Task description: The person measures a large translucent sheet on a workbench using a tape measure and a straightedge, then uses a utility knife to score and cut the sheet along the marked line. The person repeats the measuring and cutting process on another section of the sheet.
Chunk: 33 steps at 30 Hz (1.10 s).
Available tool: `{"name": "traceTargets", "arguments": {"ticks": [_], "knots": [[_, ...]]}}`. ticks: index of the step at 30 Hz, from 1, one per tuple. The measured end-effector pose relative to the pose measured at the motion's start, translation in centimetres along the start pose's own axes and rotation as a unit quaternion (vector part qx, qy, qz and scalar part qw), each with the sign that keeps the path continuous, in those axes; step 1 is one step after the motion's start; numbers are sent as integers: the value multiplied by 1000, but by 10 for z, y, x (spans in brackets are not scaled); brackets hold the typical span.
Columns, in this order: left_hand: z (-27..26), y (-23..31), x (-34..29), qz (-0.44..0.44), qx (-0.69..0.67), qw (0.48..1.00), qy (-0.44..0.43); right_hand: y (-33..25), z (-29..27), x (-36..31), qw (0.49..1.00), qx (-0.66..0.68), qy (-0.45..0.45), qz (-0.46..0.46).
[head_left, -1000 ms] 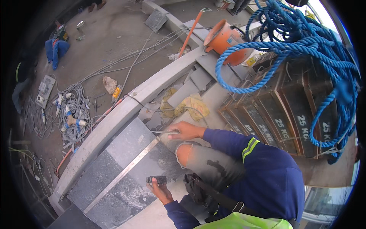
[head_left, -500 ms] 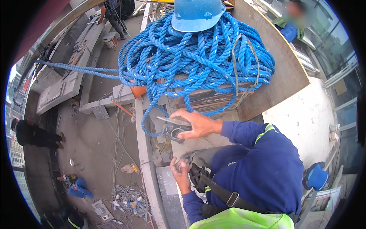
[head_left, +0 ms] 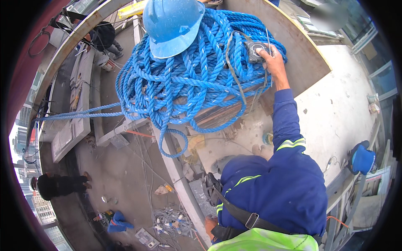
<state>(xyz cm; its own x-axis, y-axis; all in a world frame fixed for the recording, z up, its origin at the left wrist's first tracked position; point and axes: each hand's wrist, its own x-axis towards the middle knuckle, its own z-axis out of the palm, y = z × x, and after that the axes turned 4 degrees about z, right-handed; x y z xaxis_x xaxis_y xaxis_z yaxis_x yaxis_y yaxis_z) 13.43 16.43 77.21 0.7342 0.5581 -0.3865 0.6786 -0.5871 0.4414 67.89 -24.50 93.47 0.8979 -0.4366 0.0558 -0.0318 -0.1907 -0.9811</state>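
Note:
My right hand is stretched out over the right side of a big heap of blue rope. It grips a dark, boxy tape measure with a round face, the thumb lying across it. A thin grey strip sticks up by the same fingers; what it is I cannot make out. Low down beside my waist is my left hand, partly covered by my sleeve and harness strap; its fingers do not show clearly. A blue hard hat rests on top of the rope.
A plywood board stands behind the rope. Grey cables lie tangled on the lower floor beyond a concrete ledge. A person in dark clothes stands at the left; another bends at the upper left.
My right hand has moved up and right from before my body to above the rope, still holding the tape measure. My left hand has dropped to my waist. The view has shifted.

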Motion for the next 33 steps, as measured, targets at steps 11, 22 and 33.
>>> {"name": "traceTargets", "arguments": {"ticks": [11, 22, 33], "knots": [[29, -30, -41, -21, -52, 998, -17, 32, -35, 84, 970, -198, 88, -105], [153, -84, -279, -251, -304, 912, 117, 39, 15, -148, 961, -2, 76, -266], [365, -33, -585, -520, -470, 708, 86, 260, 89, -629, 613, -155, -769, -92]]}}
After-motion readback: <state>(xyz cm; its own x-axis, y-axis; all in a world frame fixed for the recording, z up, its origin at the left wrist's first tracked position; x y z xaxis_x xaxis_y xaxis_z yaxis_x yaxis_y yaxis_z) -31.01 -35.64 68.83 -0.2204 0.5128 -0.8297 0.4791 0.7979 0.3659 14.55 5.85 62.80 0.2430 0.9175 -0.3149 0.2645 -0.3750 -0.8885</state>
